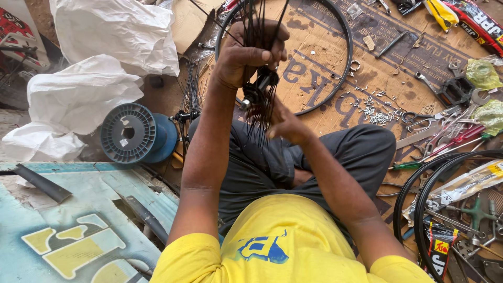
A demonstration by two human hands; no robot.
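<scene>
My left hand (246, 55) is raised and shut on a bundle of thin black spokes (257, 21) that rise above it and hang below it. A black wheel hub (259, 86) hangs among the spokes just under that hand. My right hand (285, 126) sits lower, fingers touching the hanging spoke ends beside the hub; whether it grips them is unclear. A black wheel rim (343, 57) lies on the cardboard (398, 63) behind both hands. I sit cross-legged in grey trousers (356, 147) and a yellow shirt.
A blue spool (133, 133) and white plastic bags (84, 94) lie at the left. Small nipples (374, 107), wrenches, scissors and screwdrivers (440, 136) are scattered at the right. Two more black rims (419, 199) lie at the right edge. A painted board (68, 230) is at the lower left.
</scene>
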